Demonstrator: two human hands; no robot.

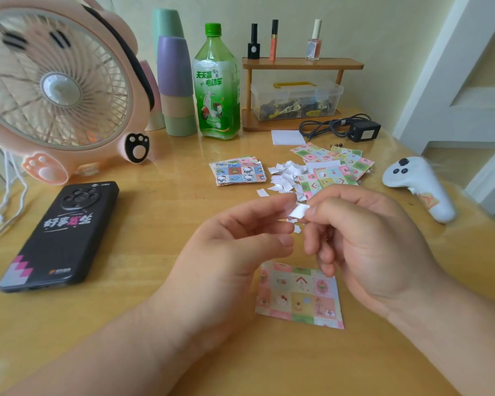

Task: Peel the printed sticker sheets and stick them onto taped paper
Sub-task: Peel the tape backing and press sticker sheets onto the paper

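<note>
Wooden table (160,212), bare between phone (60,238) and patterned sheet (299,294). Left hand (229,247) and right hand (366,247) raised, fingertips pinching white paper scrap (299,210).

Glossy wood table (160,212); matt paper scraps (283,175); glossy plastic bottle (216,90).

left hand (235,238): raised, fingers curled, thumb and forefinger pinched | right hand (363,241): raised opposite, fingertips pinched, touching the left | forearms: angled inward

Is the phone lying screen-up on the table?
No, the phone lies face down on the table, showing its camera ring and printed back case.
</note>
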